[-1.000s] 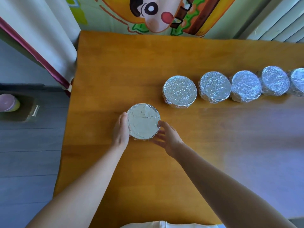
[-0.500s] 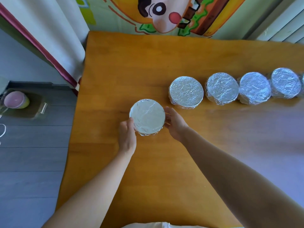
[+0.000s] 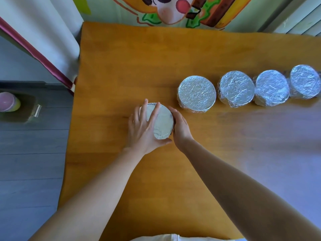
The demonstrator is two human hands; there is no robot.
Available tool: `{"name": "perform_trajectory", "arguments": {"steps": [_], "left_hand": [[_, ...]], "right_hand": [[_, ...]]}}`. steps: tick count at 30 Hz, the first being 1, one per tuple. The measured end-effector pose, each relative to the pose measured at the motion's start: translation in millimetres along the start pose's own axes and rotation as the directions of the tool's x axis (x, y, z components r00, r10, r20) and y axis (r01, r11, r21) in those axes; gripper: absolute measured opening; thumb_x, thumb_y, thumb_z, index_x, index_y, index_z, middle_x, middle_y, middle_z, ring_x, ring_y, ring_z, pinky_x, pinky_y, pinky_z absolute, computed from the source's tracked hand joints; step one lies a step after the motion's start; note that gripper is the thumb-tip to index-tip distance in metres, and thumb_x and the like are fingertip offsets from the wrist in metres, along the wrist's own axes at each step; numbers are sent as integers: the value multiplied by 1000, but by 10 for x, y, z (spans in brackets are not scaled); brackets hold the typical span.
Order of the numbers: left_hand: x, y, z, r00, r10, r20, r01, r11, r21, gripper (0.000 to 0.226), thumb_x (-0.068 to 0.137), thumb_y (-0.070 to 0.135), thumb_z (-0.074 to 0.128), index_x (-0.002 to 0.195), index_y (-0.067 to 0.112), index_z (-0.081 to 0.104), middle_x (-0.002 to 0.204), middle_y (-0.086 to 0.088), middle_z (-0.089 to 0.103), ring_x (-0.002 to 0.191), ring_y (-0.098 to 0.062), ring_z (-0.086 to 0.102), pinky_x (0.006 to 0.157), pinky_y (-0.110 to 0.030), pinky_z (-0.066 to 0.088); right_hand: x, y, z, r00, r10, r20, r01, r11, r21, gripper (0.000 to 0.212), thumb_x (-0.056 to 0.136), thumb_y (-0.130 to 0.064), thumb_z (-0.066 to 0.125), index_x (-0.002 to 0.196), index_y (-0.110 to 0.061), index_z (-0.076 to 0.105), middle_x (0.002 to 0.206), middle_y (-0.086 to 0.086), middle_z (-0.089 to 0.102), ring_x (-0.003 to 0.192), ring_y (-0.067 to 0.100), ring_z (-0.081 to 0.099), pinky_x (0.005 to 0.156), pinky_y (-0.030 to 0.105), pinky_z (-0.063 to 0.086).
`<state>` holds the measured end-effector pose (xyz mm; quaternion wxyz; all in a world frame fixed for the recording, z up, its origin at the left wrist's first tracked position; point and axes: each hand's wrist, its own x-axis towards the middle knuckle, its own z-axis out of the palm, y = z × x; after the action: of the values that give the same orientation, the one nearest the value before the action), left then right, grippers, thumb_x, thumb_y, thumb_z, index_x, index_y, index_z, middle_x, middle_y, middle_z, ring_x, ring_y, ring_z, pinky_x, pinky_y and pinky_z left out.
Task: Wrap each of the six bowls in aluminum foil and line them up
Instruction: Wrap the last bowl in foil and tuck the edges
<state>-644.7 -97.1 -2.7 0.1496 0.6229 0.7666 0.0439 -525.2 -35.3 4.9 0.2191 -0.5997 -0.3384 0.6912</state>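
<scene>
In the head view, a foil-wrapped bowl (image 3: 163, 124) is seen between both hands over the left part of a wooden table (image 3: 121, 58). The left hand (image 3: 142, 131) is laid on the bowl's flat foil top, with its fingers (image 3: 153, 113) straight, slightly spread and pointing away from the person; its thumb is stretched along the near rim. The right hand (image 3: 181, 127) is cupped against the bowl's right side, its fingers curled round the wall and partly hidden behind it. Whether the bowl rests on the table or is raised off it cannot be told.

To the right and a little farther from the person, four more wrapped bowls are lined up in a row. The nearest bowl (image 3: 197, 93) stands just beside the held one but apart from it. The second bowl (image 3: 236, 88), the third bowl (image 3: 271, 87) and the fourth bowl (image 3: 305, 80) follow close together, their crumpled foil sides nearly touching, and the fourth is cut by the right edge of the picture.

Behind the table a cartoon picture (image 3: 173, 13) is seen on the wall, and a pale curtain (image 3: 57, 32) with a dark red band hangs at the left. On the grey floor (image 3: 26, 162) beside the table a pink-topped cup (image 3: 7, 101) stands in a dark tray.
</scene>
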Motion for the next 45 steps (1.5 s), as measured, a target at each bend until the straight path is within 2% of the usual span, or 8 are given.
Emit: {"name": "perform_trajectory", "arguments": {"steps": [6, 14, 22, 27, 31, 37, 40, 45], "left_hand": [[6, 4, 67, 999, -13, -52, 15, 999, 33, 127, 56, 82, 65, 157, 26, 14, 162, -12, 16, 142, -38, 25, 104, -48, 40], [5, 20, 51, 999, -25, -48, 27, 999, 46, 130, 56, 83, 64, 158, 22, 12, 162, -12, 18, 141, -37, 27, 105, -47, 40], [-8, 37, -3, 999, -27, -35, 28, 999, 32, 133, 54, 88, 54, 158, 18, 11, 161, -14, 19, 140, -38, 29, 103, -49, 43], [-5, 34, -25, 997, -34, 66, 29, 997, 68, 147, 44, 103, 32, 158, 18, -8, 165, -18, -3, 152, -40, 2, 114, -72, 7], [-9, -45, -76, 998, -68, 2, 67, 981, -180, 118, 69, 94, 20, 159, 20, 2, 167, -6, -8, 153, -30, -8, 115, -64, -10], [320, -220, -203, 977, -213, 27, 167, 673, -721, 73, 87, 66, 39, 141, 18, 52, 151, 1, 44, 141, -15, 38, 117, -38, 32], [407, -266, -253, 982, -160, 97, 175, 596, -784, 42, 99, 38, 53, 134, 16, 60, 140, 4, 56, 124, -2, 51, 96, -2, 36], [495, -355, -149, 980, -126, 152, 192, 419, -888, 30, 105, 27, 46, 124, 16, 66, 120, 2, 68, 109, 0, 61, 101, -22, 46]], "right_hand": [[5, 28, 70, 1000, -20, -17, 21, 997, 77, 34, 103, -28, 37, 125, -26, 63, 121, -3, 66, 115, 13, 61, 93, 29, 50], [24, 19, 60, 999, 17, -35, -12, 990, 138, 32, 104, -25, 41, 133, -24, 56, 115, -2, 63, 105, 14, 61, 77, 23, 49], [-7, 60, -28, 999, -10, 52, 7, 998, 64, 37, 104, -36, 41, 140, -30, 48, 136, 1, 57, 126, 19, 55, 104, 39, 47], [-109, 49, -114, 998, -44, 33, 44, 999, 9, 45, 104, -39, 41, 148, -34, 35, 147, -9, 42, 132, 10, 40, 107, 30, 32], [-159, 92, -171, 992, -74, -98, 76, 997, 21, 44, 103, -35, 43, 146, -31, 38, 139, -9, 45, 133, 17, 43, 109, 33, 33], [-230, 94, -52, 987, -129, -95, 132, 991, 30, 43, 105, -34, 40, 147, -27, 38, 137, -11, 46, 128, 10, 46, 98, 23, 36], [-140, 20, 57, 980, -171, -104, 173, 985, 18, 41, 105, -38, 40, 145, -28, 43, 142, -10, 48, 130, 8, 45, 109, 29, 38], [52, 67, 134, 966, -235, -113, 233, 972, -25, 37, 105, -37, 40, 137, -25, 54, 135, -6, 59, 126, 9, 54, 110, 39, 44]]}}
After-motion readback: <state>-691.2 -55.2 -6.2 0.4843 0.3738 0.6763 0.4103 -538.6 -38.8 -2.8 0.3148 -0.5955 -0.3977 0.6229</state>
